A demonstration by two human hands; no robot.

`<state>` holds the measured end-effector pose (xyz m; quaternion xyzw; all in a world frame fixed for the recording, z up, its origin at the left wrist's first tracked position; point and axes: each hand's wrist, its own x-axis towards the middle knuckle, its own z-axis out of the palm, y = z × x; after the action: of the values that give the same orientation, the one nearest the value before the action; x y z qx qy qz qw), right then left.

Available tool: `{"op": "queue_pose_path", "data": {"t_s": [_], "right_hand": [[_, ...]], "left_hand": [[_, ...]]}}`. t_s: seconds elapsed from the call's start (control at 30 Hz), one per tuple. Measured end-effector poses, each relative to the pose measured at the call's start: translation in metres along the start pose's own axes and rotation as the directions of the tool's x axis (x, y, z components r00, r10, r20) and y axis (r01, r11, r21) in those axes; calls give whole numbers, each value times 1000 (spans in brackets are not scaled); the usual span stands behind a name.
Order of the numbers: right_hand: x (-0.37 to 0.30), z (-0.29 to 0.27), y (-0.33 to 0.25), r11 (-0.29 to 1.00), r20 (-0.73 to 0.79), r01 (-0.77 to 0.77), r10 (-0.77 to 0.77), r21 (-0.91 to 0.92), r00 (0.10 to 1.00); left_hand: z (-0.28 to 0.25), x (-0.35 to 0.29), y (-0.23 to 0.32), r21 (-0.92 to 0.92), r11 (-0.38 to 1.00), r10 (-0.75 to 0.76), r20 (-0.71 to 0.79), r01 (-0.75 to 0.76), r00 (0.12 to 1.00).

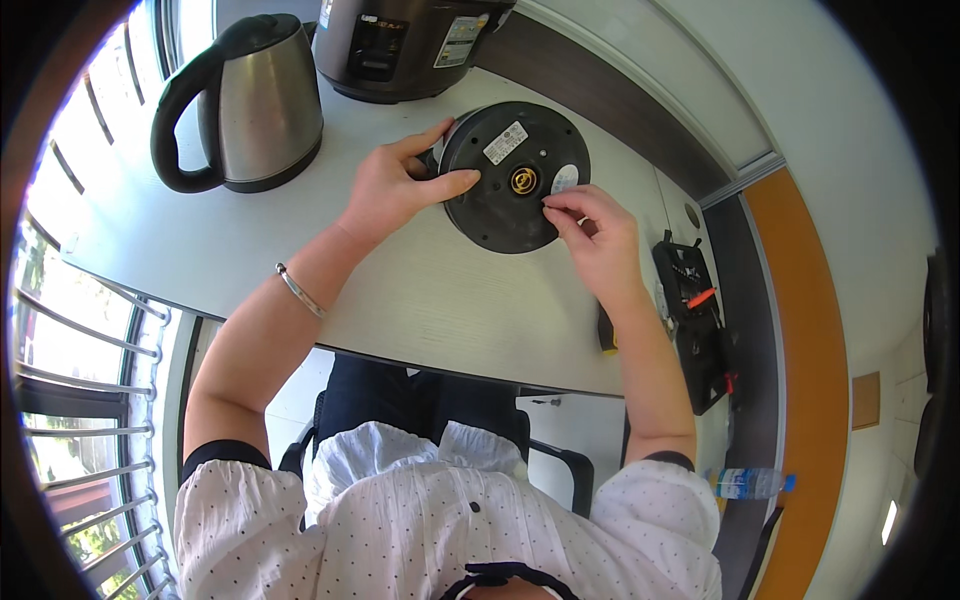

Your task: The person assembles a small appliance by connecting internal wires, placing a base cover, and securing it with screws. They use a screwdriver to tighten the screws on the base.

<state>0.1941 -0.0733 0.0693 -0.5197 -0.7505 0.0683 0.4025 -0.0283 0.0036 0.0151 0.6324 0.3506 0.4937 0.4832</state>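
Note:
An electric kettle [487, 215] shows me its round black underside, with a brass ring connector in the middle, small screw holes around it and two pale labels. A sliver of its silvery body appears at the left edge. My left hand [400, 183] grips that left side, thumb on the black underside and fingers around the rim. Over the underside's lower right, my right hand [596, 235] has thumb and fingertips pinched together at the surface; anything between them is too small to make out.
A second steel kettle [265, 105] stands upright at the left of the white table [450, 310]. Behind is a dark cooker-like appliance [400, 45]. To the right lie an open black tool case [690, 300] with an orange-red piece and a water bottle [750, 484].

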Motion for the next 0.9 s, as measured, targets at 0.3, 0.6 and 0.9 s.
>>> {"op": "queue_pose_path", "data": {"t_s": [0.3, 0.6, 0.9], "right_hand": [[-2, 5, 1, 983, -82, 124, -135, -133, 987], [-5, 10, 7, 994, -138, 94, -102, -61, 985], [-4, 16, -2, 981, -189, 108, -138, -160, 972]], "left_hand": [[0, 1, -3, 20, 1000, 19, -20, -19, 1000], [0, 3, -5, 35, 999, 17, -16, -17, 1000], [-1, 1, -1, 5, 1000, -5, -10, 5, 1000]]}}
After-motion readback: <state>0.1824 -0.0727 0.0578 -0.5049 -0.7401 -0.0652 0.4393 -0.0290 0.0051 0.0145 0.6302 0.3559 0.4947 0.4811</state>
